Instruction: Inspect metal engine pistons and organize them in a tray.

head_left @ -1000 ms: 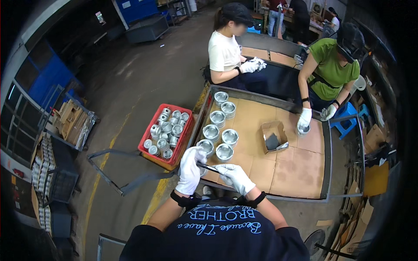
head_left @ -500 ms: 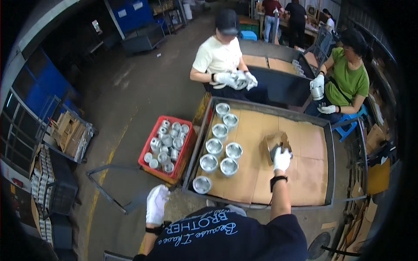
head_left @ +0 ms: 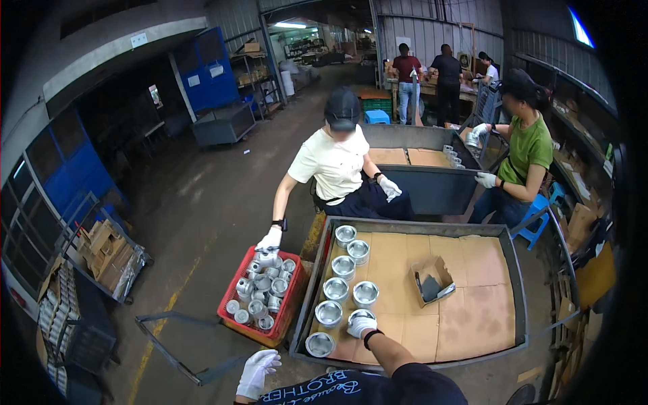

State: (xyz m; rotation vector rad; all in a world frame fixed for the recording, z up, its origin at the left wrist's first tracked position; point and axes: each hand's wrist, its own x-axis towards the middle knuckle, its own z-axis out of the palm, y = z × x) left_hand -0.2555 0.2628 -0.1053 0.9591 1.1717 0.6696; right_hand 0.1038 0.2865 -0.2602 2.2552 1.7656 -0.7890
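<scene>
Daylight pours in from the open bay far ahead of me, leaving the near floor dim and the left wall darker. The worktop [head_left: 432, 297] is evenly lit, with soft shadows. The fisheye bends straight edges (corners go black), and my gloved fingers [head_left: 264, 364] are slightly blurred.

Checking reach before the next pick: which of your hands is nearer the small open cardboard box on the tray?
Right. The right hand rests on a metal cup on the tray, left of the cardboard box. The left hand hangs outside the tray, farther off.
</scene>
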